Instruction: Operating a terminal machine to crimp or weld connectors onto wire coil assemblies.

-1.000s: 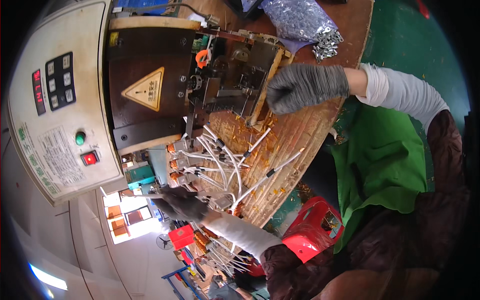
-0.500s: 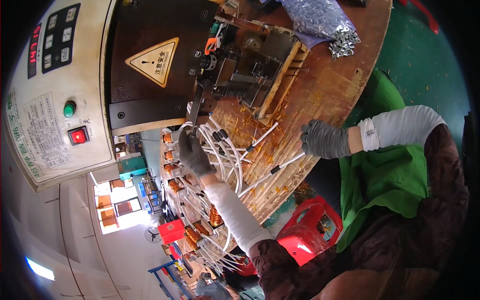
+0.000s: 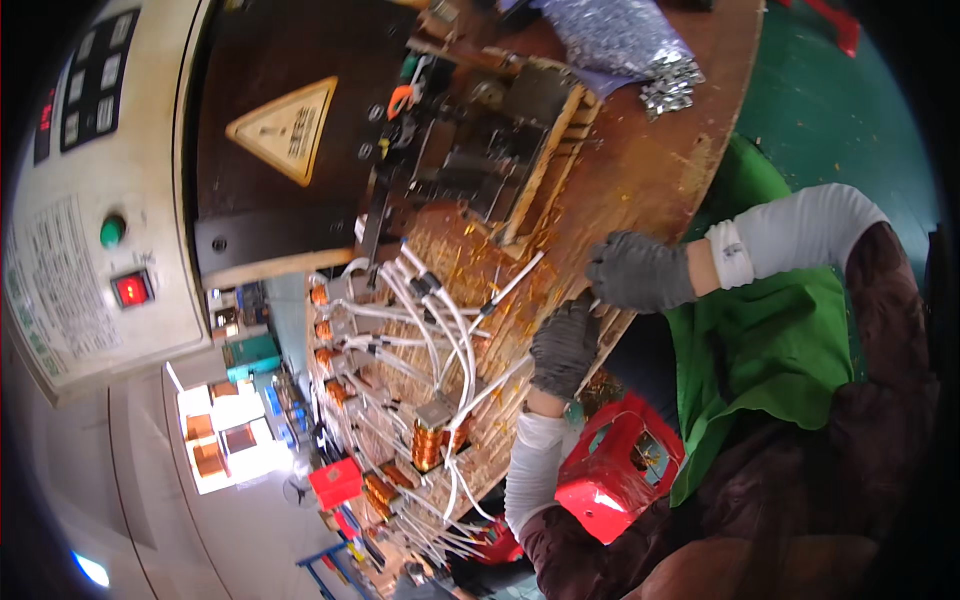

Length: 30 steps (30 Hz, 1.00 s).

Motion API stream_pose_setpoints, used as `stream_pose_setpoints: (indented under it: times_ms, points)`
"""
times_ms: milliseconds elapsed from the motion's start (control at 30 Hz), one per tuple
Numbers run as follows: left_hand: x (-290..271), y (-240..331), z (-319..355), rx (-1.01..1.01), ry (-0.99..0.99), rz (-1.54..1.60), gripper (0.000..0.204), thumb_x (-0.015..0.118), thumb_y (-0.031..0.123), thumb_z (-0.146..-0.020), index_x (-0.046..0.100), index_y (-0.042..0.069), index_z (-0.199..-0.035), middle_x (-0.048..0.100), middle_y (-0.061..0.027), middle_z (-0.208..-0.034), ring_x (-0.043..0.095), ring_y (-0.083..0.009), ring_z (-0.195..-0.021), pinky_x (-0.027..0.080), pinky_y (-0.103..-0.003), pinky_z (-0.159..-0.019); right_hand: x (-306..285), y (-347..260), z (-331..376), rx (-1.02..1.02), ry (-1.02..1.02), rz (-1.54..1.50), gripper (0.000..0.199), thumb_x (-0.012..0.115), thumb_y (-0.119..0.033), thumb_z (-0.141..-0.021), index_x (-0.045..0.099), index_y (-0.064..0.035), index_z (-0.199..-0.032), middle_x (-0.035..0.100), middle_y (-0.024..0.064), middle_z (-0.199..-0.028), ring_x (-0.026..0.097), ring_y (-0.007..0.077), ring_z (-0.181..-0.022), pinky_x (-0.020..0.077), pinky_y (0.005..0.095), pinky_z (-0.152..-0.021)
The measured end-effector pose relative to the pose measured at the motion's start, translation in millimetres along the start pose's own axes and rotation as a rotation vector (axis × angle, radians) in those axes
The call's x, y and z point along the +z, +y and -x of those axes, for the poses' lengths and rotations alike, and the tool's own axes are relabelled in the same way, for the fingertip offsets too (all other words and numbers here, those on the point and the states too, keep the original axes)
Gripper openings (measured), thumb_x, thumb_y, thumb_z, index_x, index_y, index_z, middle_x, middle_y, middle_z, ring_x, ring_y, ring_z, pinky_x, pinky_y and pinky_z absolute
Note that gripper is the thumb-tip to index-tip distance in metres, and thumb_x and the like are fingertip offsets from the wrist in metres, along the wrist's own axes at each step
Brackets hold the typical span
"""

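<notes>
The left hand (image 3: 565,350), in a dark grey glove, was closed around a white cable (image 3: 508,378) near the edge of the wooden table (image 3: 650,180). The right hand (image 3: 640,272), gloved alike, was just beside it, slightly higher in the view, its fingers curled together on a small pale bit of the cable that showed between the two hands; the exact pinch was hidden by the gloves. From the left hand the cable ran down and to the left, toward a copper coil (image 3: 426,445) on the table. More white wires (image 3: 440,310), some with black sleeves, lay fanned out to the left, and orange scraps (image 3: 490,235) were strewn near them. Beyond the hands stood a machine (image 3: 165,150) with a yellow warning triangle (image 3: 292,130), a green button (image 3: 113,231) and a lit red switch (image 3: 131,290). A clear bag (image 3: 615,40) lay at the far end of the table, with small silvery metal pieces (image 3: 670,88) at its mouth. A red stool (image 3: 605,490) stood below the table edge, near the person's green apron (image 3: 760,340).
</notes>
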<state>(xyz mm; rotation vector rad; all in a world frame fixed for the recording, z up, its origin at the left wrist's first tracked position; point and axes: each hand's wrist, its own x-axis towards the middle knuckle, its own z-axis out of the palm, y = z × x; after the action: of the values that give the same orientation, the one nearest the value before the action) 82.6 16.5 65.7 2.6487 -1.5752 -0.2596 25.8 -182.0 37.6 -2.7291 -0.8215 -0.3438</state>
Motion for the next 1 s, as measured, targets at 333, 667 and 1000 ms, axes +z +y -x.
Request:
stream_pose_setpoints:
  times_ms: [333,667,1000]
  points:
    - [-18.7,3.8,-7.1,0.001,0.103,0.311,0.029,0.060,0.003,-0.079,0.061,0.005,-0.108,0.063,-0.0170,-0.085,0.063,-0.0319,-0.076,0.049,-0.037,-0.066,15.5,42.8,-6.3,0.157,-0.275,-1.096,0.022,0.056,-0.024,-0.083,0.066,-0.0039,-0.080,0.064,0.0140,-0.079,0.058,0.0245,-0.067,0.0482,0.0372,-0.065]
    - [-32.1,-2.8,-12.6,-0.050,0.060,0.403,0.025,0.060,0.010,-0.082,0.062,0.009,-0.107,0.064,-0.0165,-0.089,0.063,-0.0335,-0.078,0.049,-0.039,-0.067,-53.2,162.7,61.2,0.642,-0.036,0.205,0.027,0.061,-0.031,-0.079,0.069,-0.0050,-0.085,0.064,0.0140,-0.082,0.062,0.0310,-0.081,0.0513,0.0410,-0.065]
    - [-37.7,2.2,-14.3,0.000,0.083,0.401,0.026,0.061,0.008,-0.081,0.063,0.004,-0.106,0.062,-0.0166,-0.081,0.063,-0.0276,-0.067,0.048,-0.034,-0.062,-22.4,147.9,40.4,0.614,-0.214,0.525,0.034,0.064,-0.023,-0.076,0.065,0.0005,-0.100,0.061,0.0136,-0.104,0.058,0.0289,-0.095,0.0503,0.0400,-0.071]
